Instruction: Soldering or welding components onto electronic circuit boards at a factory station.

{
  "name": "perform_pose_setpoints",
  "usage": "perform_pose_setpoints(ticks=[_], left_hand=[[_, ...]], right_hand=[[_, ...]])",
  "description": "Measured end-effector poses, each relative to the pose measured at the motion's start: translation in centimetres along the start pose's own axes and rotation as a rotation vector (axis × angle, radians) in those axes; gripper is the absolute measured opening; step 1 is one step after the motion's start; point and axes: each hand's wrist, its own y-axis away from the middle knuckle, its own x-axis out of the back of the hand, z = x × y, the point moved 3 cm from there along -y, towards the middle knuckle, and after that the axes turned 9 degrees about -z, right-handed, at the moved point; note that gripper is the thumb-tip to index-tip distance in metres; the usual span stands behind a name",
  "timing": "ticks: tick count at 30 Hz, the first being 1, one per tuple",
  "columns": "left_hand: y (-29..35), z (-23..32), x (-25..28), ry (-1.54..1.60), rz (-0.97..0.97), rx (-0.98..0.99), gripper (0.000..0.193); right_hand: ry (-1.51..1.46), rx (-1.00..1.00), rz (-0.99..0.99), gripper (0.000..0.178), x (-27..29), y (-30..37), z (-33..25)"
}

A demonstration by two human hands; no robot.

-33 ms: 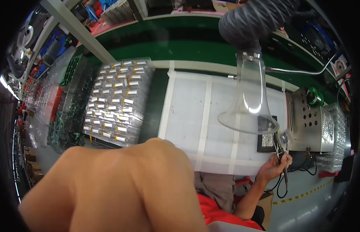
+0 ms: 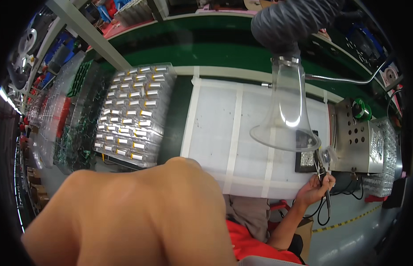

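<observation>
My left hand (image 2: 140, 208) looms very large across the lower left, its back and knuckles close to the camera. Its fingers are hidden, so whether it grips anything does not show. At the right front edge of the white work mat (image 2: 213, 142), my right hand (image 2: 315, 189) is closed around a soldering iron (image 2: 328, 204) with a dark handle. The iron's front end points away, beside a small black tray (image 2: 299, 166) with silvery bits on it. A small clear piece (image 2: 329, 156) lies close by; thin metal prongs near the fingers are hard to make out.
A clear fume hood (image 2: 288, 108) on a ribbed grey hose (image 2: 291, 26) hangs over the mat. Stacked clear trays (image 2: 131, 115) of white-and-yellow parts stand left. A perforated metal box (image 2: 353, 142) and green wire spool (image 2: 361, 109) are right. Cables hang below my right hand.
</observation>
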Motion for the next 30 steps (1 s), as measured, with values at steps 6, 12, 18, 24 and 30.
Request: perform_pose_setpoints(ticks=[6, 12, 18, 24, 30], left_hand=[[-0.5, 1.5, 3.3, 0.074, 0.017, 0.099, 0.019], [2.5, -0.9, 14.6, -0.066, 0.29, 0.207, 0.031], [17.8, -7.8, 27.4, -0.299, 0.92, 0.721, 0.032], [25.8, -8.8, 31.3, -0.31, 0.871, 0.857, 0.036], [26.4, -9.0, 31.6, -0.333, 0.974, 1.058, 0.03]], right_hand=[[0.003, 0.009, 0.001, 0.012, 0.1, 0.0, 0.1], [0.016, -0.02, 0.034, 0.012, -0.5, 0.1, -0.2], [0.016, -0.001, 0.017, 0.012, -0.3, 0.0, 0.0], [0.034, -0.006, 0.019, 0.014, 0.0, 0.1, 0.2], [0.043, -0.007, -0.038, 0.014, -0.2, -0.1, 0.2]])
